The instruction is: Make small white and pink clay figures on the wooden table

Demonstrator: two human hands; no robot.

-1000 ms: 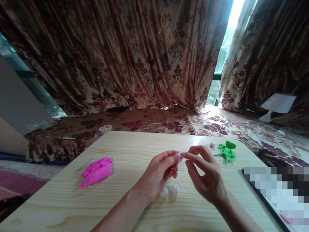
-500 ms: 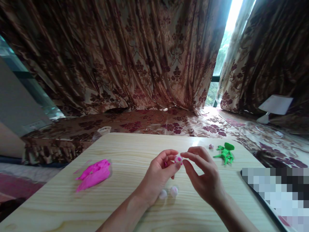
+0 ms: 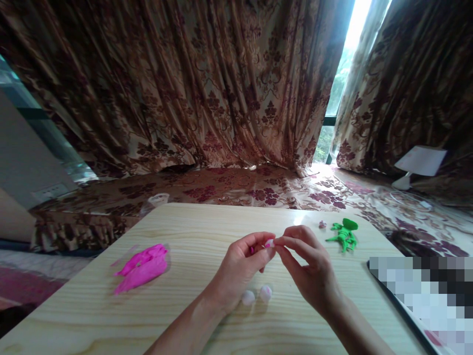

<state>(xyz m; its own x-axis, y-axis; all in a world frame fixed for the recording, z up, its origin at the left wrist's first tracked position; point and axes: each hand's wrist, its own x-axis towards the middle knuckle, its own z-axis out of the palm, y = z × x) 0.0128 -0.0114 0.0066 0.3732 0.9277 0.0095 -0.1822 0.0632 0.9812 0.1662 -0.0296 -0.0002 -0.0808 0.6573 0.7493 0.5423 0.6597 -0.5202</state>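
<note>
Grips a small white-and-pink ball (image 3: 270, 243) between thumb and fingers of the left hand (image 3: 240, 270), above the wooden table (image 3: 199, 224), probably to steady it while leaving one side free for the right hand (image 3: 316, 268). Meets it from 3 o'clock with right thumb and index finger bent inward; cannot tell whether pinching or merely pressing. Tucks a pink bit (image 3: 252, 250) among the curled left fingers, perhaps to spare the tips. Counting the clock from the held ball, has two whitish balls (image 3: 248, 297) near 6 o'clock, side by side, maybe for easy reach. Keeps a pink lump (image 3: 144, 270) with clear wrapping well apart toward 9 o'clock, likely out of the forearms' way. Toward 3 o'clock, has a green figure (image 3: 345, 236) and, just beside it, a small pinkish piece (image 3: 322, 224), apparently set aside.
</note>
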